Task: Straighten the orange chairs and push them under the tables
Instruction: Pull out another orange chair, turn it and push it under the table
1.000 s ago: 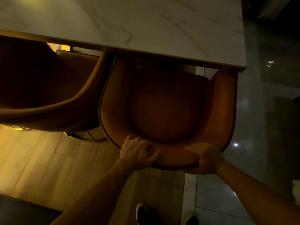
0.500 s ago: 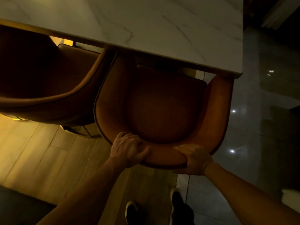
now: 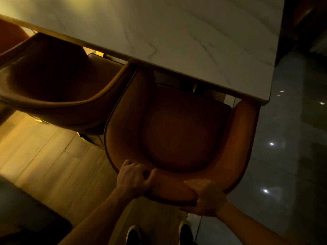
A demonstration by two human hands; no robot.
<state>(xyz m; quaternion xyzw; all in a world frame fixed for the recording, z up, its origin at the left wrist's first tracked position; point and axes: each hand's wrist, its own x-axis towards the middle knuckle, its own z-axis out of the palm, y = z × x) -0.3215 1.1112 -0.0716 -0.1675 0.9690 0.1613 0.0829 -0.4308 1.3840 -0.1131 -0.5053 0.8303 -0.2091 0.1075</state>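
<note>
dim room seen from above. left hand [image 3: 133, 181] and right hand [image 3: 205, 198] clamp the back rim of an orange chair [image 3: 178, 137], its front tucked under the marble table [image 3: 177, 38]; wooden floor [image 3: 44, 156] meets glossy tile [image 3: 292, 156].

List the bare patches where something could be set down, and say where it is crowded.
Free: the marble tabletop; the wood floor left of the held orange chair; the grey tiles to its right. Crowded: the second orange chair presses against the held one.
</note>
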